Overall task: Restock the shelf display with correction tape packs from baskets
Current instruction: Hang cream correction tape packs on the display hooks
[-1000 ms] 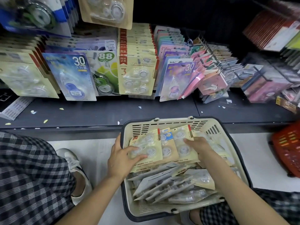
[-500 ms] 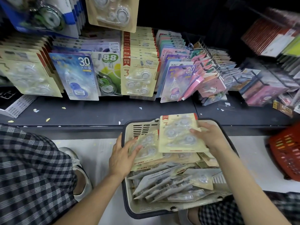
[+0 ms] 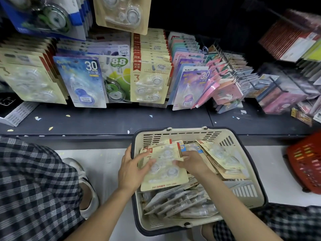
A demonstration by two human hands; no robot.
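Right hand (image 3: 190,161) back down at basket (image 3: 243,192) — both hands' fingers pinching cream pack (image 3: 163,171) (left hand (image 3: 132,171) underneath)

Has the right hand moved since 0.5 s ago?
Yes. The right hand has dropped from the basket's far rim toward the left hand, both now on the cream pack.

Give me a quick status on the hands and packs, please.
Left hand and right hand both gripping cream pack stack over basket. Shelf row unobstructed.
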